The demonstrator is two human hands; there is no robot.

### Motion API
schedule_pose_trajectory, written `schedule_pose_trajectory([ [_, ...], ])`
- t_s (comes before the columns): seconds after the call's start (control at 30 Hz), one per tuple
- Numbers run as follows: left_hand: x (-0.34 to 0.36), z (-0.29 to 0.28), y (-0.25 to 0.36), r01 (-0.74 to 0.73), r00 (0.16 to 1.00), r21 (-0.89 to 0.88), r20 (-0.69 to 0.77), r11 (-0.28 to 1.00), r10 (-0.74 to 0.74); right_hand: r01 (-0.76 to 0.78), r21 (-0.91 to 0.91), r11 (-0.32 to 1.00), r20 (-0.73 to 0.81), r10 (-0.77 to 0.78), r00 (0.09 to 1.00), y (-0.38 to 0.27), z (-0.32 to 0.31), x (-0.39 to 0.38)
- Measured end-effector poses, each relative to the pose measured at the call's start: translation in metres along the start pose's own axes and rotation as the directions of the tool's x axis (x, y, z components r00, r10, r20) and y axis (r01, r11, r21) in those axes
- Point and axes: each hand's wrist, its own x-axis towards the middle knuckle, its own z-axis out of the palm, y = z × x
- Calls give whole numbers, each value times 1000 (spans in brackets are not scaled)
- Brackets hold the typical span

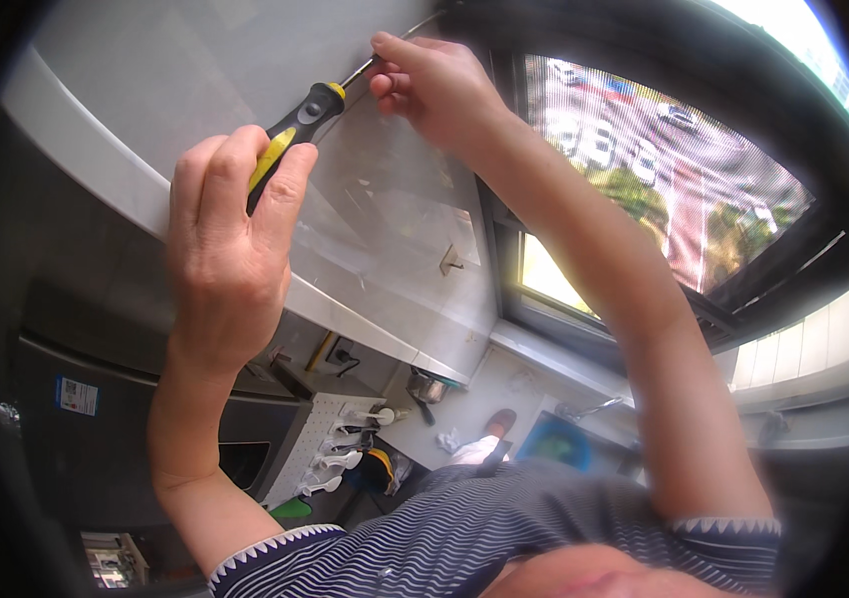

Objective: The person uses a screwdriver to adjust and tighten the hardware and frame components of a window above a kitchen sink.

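pale, glossy panelling [145,60] fills the background behind the hands. in front of it, a black-and-yellow screwdriver [315,108] slants up to the right. the left hand [230,239] has its grip wrapped around the handle; the right hand [434,85] has its grip pinching the thin shaft between thumb and fingers. whether the tip touches anything, i cannot tell.

a white rim [106,154] curves past behind the left hand, bounding the panelling, and bare panel lies open between the forearms, broken by a small hook [451,264]. on the right, a dark-framed window [669,179] closes off the side, with the right forearm crossing before it and parked cars outside.

lower down, a metal pot [426,387] sits on a pale surface [524,384], near a blue basin [554,446]. a perforated board [290,463] with white utensils [340,460] stands beside a dark grey appliance [106,463].
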Motion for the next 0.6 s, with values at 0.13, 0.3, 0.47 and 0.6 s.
schedule_pose_trajectory([
  [0.13, 1, 6, -3, 0, 990, -22, -139, 1000, -3, -26, 109, 994, 64, 19, 998, 0, -5, -1],
  [0.3, 0, 8, 0, 42, 991, 1, -129, 999, -42, -26, 80, 996, 121, 16, 993, -3, -6, -1],
  [0.47, 5, -5, 4, 55, 998, 21, 10, 998, -55, 3, 45, 999, 45, -5, 999, 0, -5, 0],
  [0.6, 2, 7, 1, 36, 996, 22, -88, 999, -34, 2, 27, 1000, 45, -3, 999, -1, -2, -1],
])
